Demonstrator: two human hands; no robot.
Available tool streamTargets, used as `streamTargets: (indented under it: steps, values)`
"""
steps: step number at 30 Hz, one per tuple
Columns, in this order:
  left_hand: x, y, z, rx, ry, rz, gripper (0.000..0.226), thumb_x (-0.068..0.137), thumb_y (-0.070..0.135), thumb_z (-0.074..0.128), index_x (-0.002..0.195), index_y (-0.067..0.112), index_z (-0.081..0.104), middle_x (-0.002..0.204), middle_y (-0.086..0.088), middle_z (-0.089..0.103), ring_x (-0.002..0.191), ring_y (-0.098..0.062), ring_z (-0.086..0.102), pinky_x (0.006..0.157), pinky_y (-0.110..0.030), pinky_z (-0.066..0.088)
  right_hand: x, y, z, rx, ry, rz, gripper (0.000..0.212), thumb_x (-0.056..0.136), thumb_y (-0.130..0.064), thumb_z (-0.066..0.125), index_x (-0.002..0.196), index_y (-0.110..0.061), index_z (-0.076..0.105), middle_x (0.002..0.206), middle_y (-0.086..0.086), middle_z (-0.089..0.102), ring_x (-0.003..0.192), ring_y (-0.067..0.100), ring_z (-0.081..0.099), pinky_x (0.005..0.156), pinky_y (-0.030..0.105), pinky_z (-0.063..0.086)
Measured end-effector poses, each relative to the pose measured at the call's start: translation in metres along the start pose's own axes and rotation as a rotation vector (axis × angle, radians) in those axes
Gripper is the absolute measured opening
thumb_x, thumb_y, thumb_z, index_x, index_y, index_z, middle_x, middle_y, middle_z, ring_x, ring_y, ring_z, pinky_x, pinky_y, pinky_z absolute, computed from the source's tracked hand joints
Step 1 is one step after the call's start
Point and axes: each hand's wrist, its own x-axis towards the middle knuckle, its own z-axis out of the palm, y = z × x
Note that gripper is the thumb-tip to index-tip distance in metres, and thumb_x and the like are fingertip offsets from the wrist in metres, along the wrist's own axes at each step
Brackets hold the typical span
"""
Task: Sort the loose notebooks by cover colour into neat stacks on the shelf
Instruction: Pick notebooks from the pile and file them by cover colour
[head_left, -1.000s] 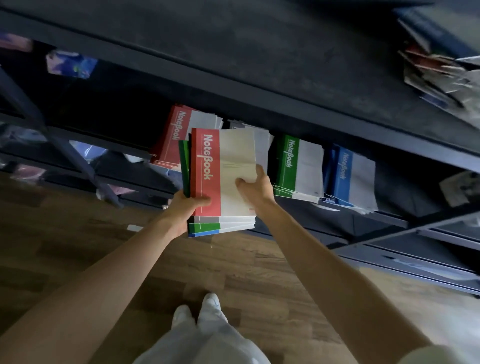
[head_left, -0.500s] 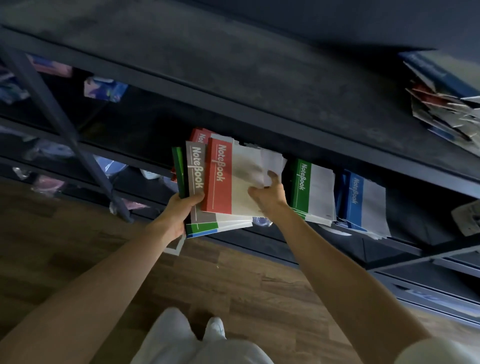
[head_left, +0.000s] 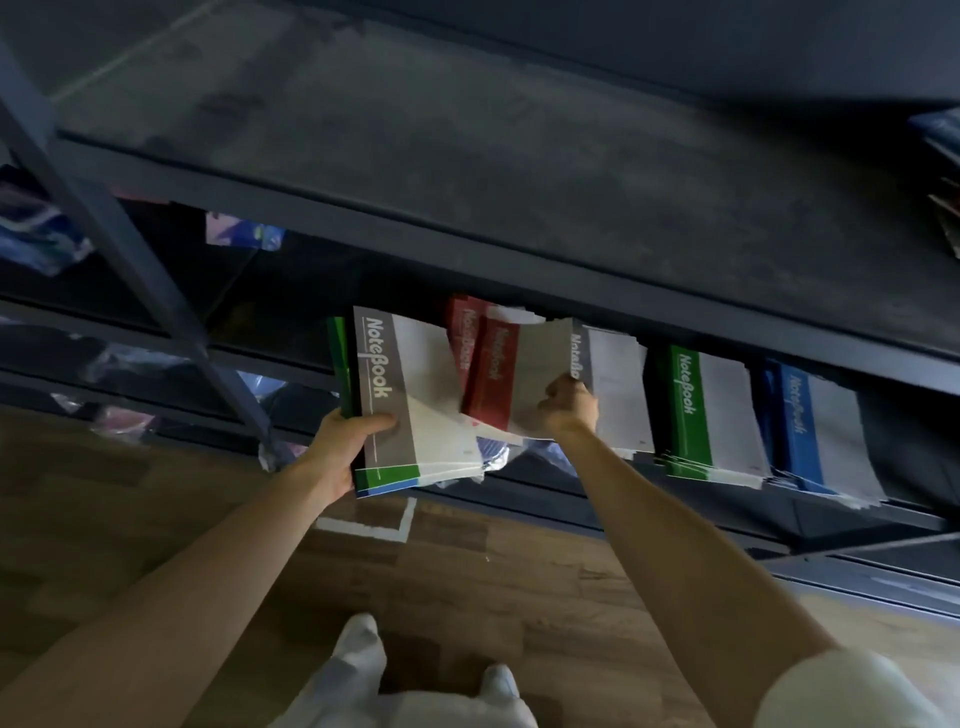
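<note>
Dark shelving (head_left: 519, 208) bearing red stack (head_left: 460, 327), grey stack (head_left: 618, 384), green stack (head_left: 696, 410) and blue stack (head_left: 815, 431) side by side. Right hand (head_left: 566, 410), fingers clamped on a red notebook (head_left: 493, 379), just before the red stack. Left hand (head_left: 343, 447), fingers wrapped round the unsorted pile (head_left: 410, 405). Looks roughly midway: pile yet to sort.

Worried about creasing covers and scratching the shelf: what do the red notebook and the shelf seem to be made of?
Red notebook in the right hand: thin matte paper or card cover; it bows under the grip. Shelf: dark board, dull and scuffed, probably painted wood or laminate; its upright looks like painted metal, uncertainly.
</note>
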Motion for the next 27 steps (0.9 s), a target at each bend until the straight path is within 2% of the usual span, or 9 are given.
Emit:
streamTargets:
  steps: [2, 9, 12, 14, 17, 20, 22, 24, 27]
  values:
    - [0.010, 0.010, -0.023, 0.042, -0.012, -0.017, 0.032, 0.089, 0.002, 0.057, 0.119, 0.011, 0.050, 0.090, -0.007, 0.061, 0.081, -0.022, 0.058, 0.072, -0.037, 0.044, 0.001, -0.006, 0.013, -0.126, 0.010, -0.013, 0.036, 0.087, 0.001, 0.051, 0.121, -0.008, 0.057, 0.130, 0.011, 0.051, 0.112, 0.027, 0.055, 0.090, 0.027, 0.044]
    - [0.029, 0.026, -0.057, 0.074, -0.082, -0.079, 0.028, 0.088, -0.006, 0.052, 0.112, 0.008, 0.053, 0.089, -0.009, 0.064, 0.083, -0.024, 0.061, 0.066, -0.037, 0.048, -0.004, -0.020, 0.054, -0.182, -0.028, 0.041, 0.052, 0.090, 0.000, 0.042, 0.140, -0.015, 0.043, 0.148, 0.013, 0.022, 0.118, 0.035, 0.050, 0.097, 0.038, 0.047]
    - [0.035, 0.027, -0.054, 0.104, -0.138, -0.070, 0.028, 0.085, -0.009, 0.055, 0.106, 0.010, 0.055, 0.090, -0.009, 0.065, 0.084, -0.025, 0.062, 0.066, -0.037, 0.048, -0.011, -0.019, 0.055, -0.356, 0.030, 0.016, 0.040, 0.096, -0.017, 0.046, 0.136, -0.017, 0.045, 0.146, 0.014, 0.024, 0.131, 0.033, 0.032, 0.103, 0.042, 0.037]
    - [0.036, 0.029, -0.045, 0.127, -0.152, -0.051, 0.025, 0.084, -0.009, 0.057, 0.099, 0.011, 0.057, 0.087, -0.008, 0.065, 0.079, -0.022, 0.062, 0.065, -0.034, 0.048, -0.015, -0.021, 0.052, -0.376, 0.036, -0.038, 0.039, 0.099, -0.033, 0.044, 0.133, -0.016, 0.049, 0.141, 0.015, 0.035, 0.125, 0.030, 0.039, 0.099, 0.038, 0.038]
    - [0.037, 0.031, -0.027, 0.144, -0.184, -0.019, 0.024, 0.083, -0.008, 0.060, 0.088, 0.015, 0.059, 0.084, -0.006, 0.065, 0.075, -0.020, 0.062, 0.062, -0.031, 0.048, -0.030, -0.037, 0.046, -0.045, -0.092, -0.009, 0.052, 0.099, -0.046, 0.035, 0.119, -0.003, 0.057, 0.110, 0.014, 0.061, 0.083, 0.021, 0.057, 0.068, 0.028, 0.045]
    - [0.036, 0.030, -0.004, 0.186, -0.229, 0.020, 0.022, 0.081, -0.009, 0.063, 0.086, 0.013, 0.061, 0.084, -0.008, 0.067, 0.068, -0.016, 0.066, 0.056, -0.027, 0.054, -0.046, -0.051, 0.036, 0.256, -0.169, 0.152, 0.039, 0.096, -0.038, 0.049, 0.111, -0.003, 0.057, 0.085, 0.009, 0.060, 0.063, 0.015, 0.052, 0.058, 0.026, 0.044]
    - [0.035, 0.027, 0.012, 0.195, -0.247, 0.034, 0.021, 0.080, -0.008, 0.065, 0.087, 0.011, 0.061, 0.087, -0.009, 0.067, 0.071, -0.017, 0.066, 0.057, -0.026, 0.054, -0.052, -0.049, 0.027, 0.244, -0.078, 0.090, 0.034, 0.091, -0.024, 0.055, 0.119, -0.004, 0.056, 0.089, 0.011, 0.063, 0.071, 0.022, 0.058, 0.061, 0.029, 0.048]
    - [0.033, 0.023, 0.028, 0.188, -0.234, 0.048, 0.021, 0.080, -0.007, 0.066, 0.088, 0.012, 0.061, 0.088, -0.010, 0.066, 0.072, -0.018, 0.064, 0.059, -0.027, 0.052, -0.055, -0.039, 0.017, 0.231, -0.027, 0.048, 0.045, 0.087, -0.019, 0.058, 0.130, -0.010, 0.049, 0.105, 0.014, 0.065, 0.088, 0.029, 0.062, 0.070, 0.034, 0.052]
    - [0.026, 0.012, 0.053, 0.172, -0.209, 0.056, 0.024, 0.079, -0.009, 0.066, 0.097, 0.007, 0.061, 0.090, -0.012, 0.066, 0.062, -0.014, 0.066, 0.054, -0.026, 0.053, -0.057, -0.022, -0.001, 0.193, 0.015, 0.044, 0.051, 0.084, -0.015, 0.059, 0.134, -0.014, 0.047, 0.110, 0.011, 0.064, 0.094, 0.028, 0.060, 0.070, 0.028, 0.049]
